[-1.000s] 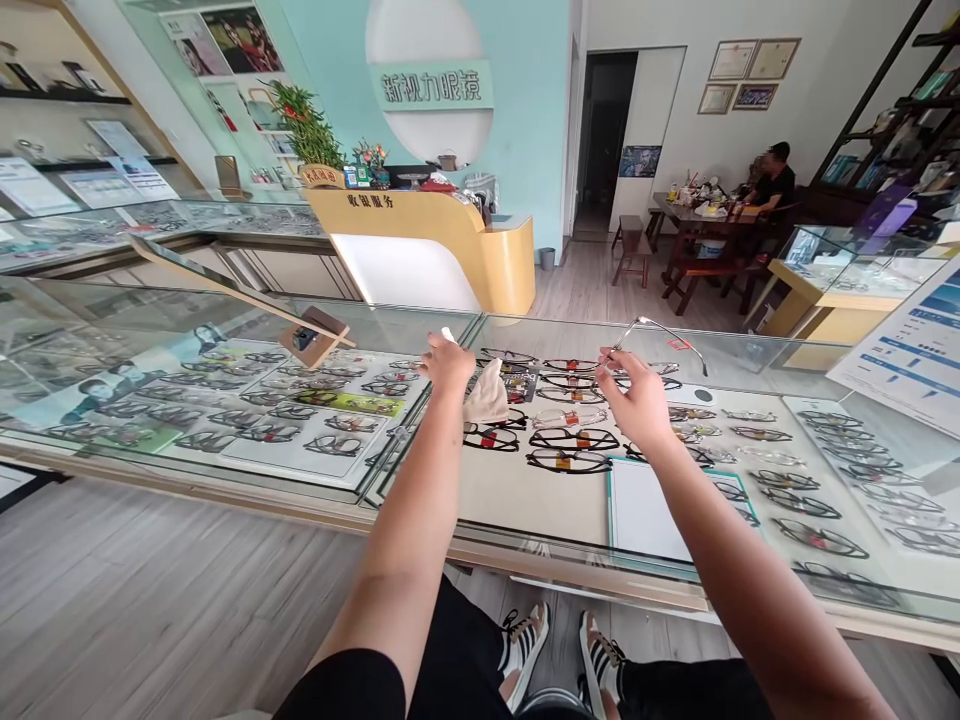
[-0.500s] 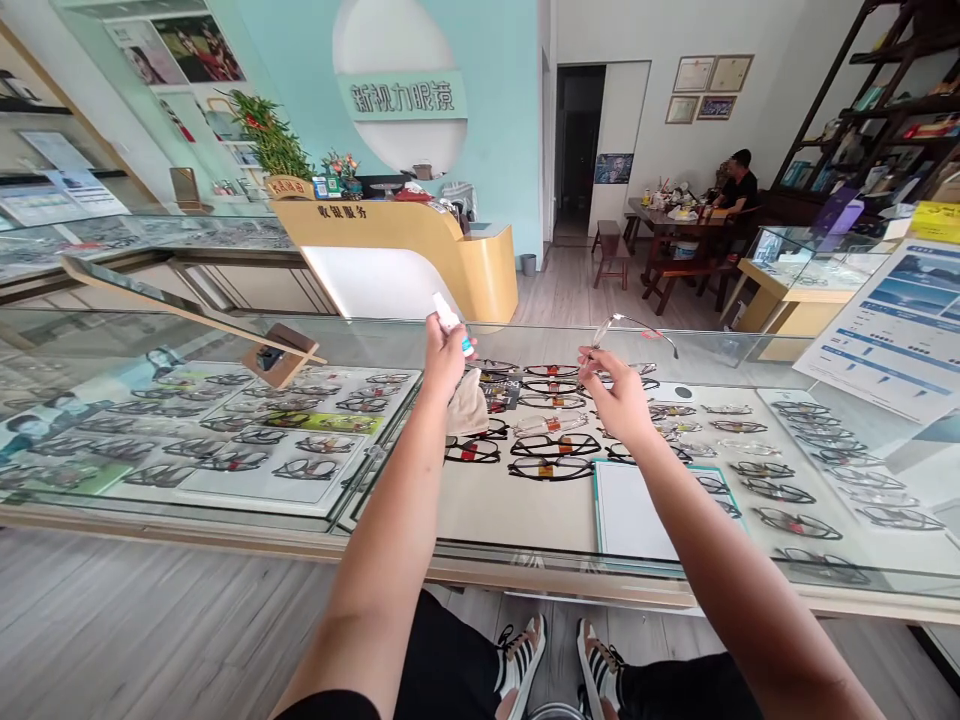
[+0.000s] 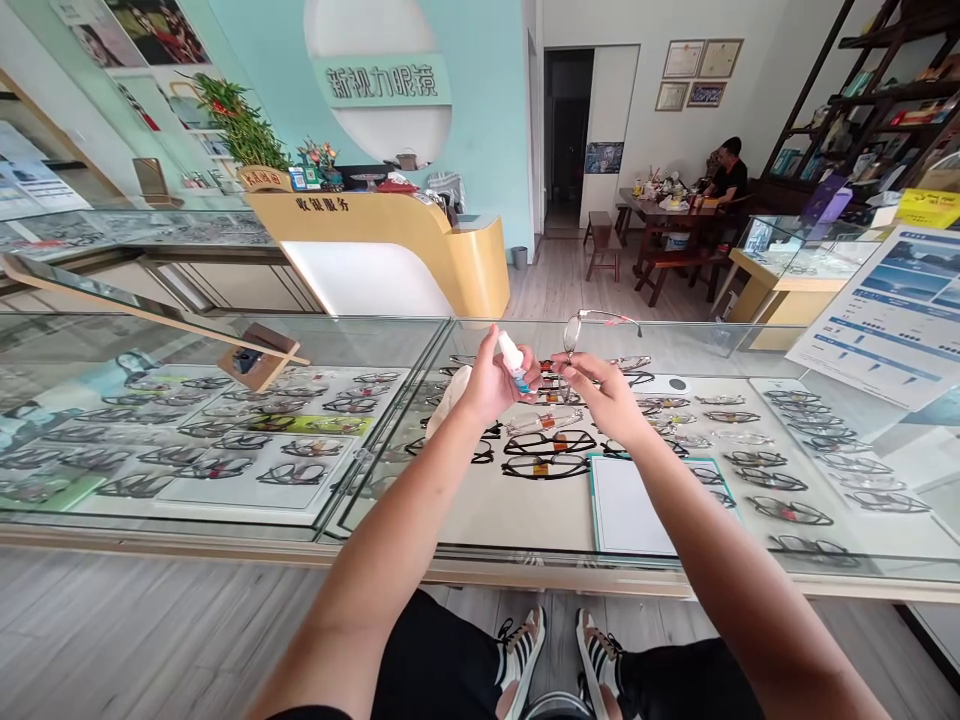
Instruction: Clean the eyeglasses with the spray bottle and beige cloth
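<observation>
My left hand (image 3: 491, 385) grips a small white spray bottle (image 3: 512, 359) with a blue band, and a beige cloth (image 3: 448, 398) hangs from the same hand. My right hand (image 3: 604, 392) pinches a thin metal pair of glasses (image 3: 594, 325) by the frame, held upright just right of the bottle. Both hands hover close together above the glass display counter (image 3: 390, 335), which shows rows of frames (image 3: 545, 442) inside.
A tilted wooden-framed mirror (image 3: 150, 310) stands on the counter at left. A white pad (image 3: 634, 505) lies inside the case below my right arm. A yellow reception desk (image 3: 397, 250) is beyond. A person sits at a far table (image 3: 667, 215). A poster (image 3: 892, 310) is at right.
My left hand lifted the spray bottle off the counter and swung it right toward the glasses. My right hand drew the glasses inward, so both hands now almost meet.
</observation>
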Demonstrator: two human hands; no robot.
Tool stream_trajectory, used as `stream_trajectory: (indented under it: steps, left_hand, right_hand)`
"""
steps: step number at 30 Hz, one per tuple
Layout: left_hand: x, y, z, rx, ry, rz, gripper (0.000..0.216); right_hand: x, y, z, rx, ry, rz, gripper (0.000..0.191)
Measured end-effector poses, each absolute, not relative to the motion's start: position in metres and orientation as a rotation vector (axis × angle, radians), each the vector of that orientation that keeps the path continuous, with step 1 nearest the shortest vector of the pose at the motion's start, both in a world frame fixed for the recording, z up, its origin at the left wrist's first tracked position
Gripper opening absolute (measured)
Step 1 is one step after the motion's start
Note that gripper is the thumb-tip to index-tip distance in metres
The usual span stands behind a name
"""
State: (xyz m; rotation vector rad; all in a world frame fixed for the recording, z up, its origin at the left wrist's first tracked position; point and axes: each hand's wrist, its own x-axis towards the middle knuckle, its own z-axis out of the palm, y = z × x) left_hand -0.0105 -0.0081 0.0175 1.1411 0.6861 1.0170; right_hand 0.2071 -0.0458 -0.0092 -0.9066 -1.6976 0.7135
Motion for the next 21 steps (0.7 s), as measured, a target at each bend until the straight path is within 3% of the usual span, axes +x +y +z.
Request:
stream_trajectory:
  steps: [21]
  left_hand:
    - [-0.002, 0.007, -0.015, 1.481, 0.883, 1.250, 0.059]
  right_hand:
    - [0.200, -0.056, 0.000, -0.695, -1.713, 1.070, 0.061]
